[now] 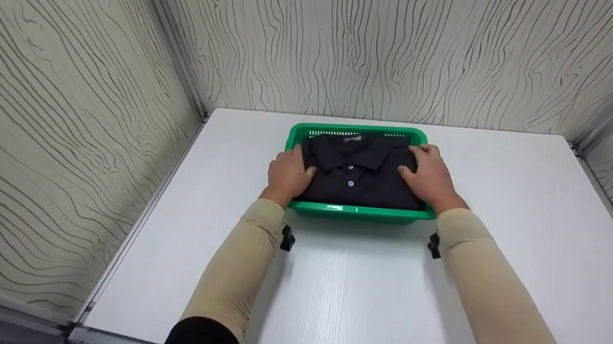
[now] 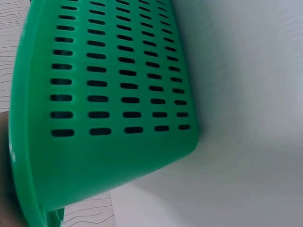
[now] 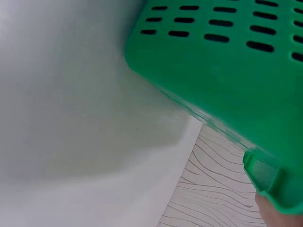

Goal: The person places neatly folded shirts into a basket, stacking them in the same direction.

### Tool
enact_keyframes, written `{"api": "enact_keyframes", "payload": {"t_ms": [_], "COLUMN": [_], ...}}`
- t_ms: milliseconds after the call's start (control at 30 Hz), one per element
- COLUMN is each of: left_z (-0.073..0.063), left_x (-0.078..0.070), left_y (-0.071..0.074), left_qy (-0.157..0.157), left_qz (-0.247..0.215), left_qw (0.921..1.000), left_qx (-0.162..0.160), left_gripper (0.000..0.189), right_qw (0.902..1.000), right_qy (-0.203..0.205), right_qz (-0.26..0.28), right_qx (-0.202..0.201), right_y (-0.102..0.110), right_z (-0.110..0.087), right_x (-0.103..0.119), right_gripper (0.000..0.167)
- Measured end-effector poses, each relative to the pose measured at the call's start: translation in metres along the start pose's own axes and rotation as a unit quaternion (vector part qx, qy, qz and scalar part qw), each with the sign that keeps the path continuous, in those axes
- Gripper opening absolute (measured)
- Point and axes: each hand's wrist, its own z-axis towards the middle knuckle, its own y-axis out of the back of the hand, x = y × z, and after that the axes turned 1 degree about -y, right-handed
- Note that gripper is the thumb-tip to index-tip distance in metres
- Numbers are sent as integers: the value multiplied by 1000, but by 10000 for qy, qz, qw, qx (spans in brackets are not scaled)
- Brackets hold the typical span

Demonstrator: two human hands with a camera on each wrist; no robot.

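Note:
A dark polo shirt [image 1: 374,189], folded with its collar and two light buttons facing up, lies in a green plastic basket [image 1: 357,211]. My left hand [image 1: 287,174] reaches over the left rim, its thumb resting on the shirt and its fingers by the shirt's left edge. On the opposite side my right hand [image 1: 432,174] lies over the right rim, with thumb and fingers spread on the shirt's right edge. In both wrist views the basket's slotted wall [image 2: 109,151] hides most of the hand. Small parts of the left hand [image 2: 7,184] and right hand [image 3: 277,213] show beyond the rim.
The basket stands near the back edge of a white table [image 1: 331,290]. Behind it rises a wood-grain patterned wall [image 1: 356,47], and a similar panel [image 1: 64,125] borders the left. Small black devices [image 1: 287,238] are fixed at both wrists.

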Motion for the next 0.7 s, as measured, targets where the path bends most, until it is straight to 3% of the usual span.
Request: {"api": "enact_keyframes", "payload": {"t_ms": [267, 700], "left_z": [-2, -6], "left_x": [1, 4], "left_y": [-1, -3], "left_qy": [-174, -388], "left_qz": [221, 611], "left_qw": [9996, 9974], "left_qx": [47, 45], "left_gripper": [71, 56], "right_qw": [9996, 9998], "right_qy": [56, 11], "right_qz": [-281, -104], "right_qx": [15, -175], "right_y": [-1, -2], "right_z": [-1, 0], "right_x": [1, 2], "right_gripper": [61, 54]}}
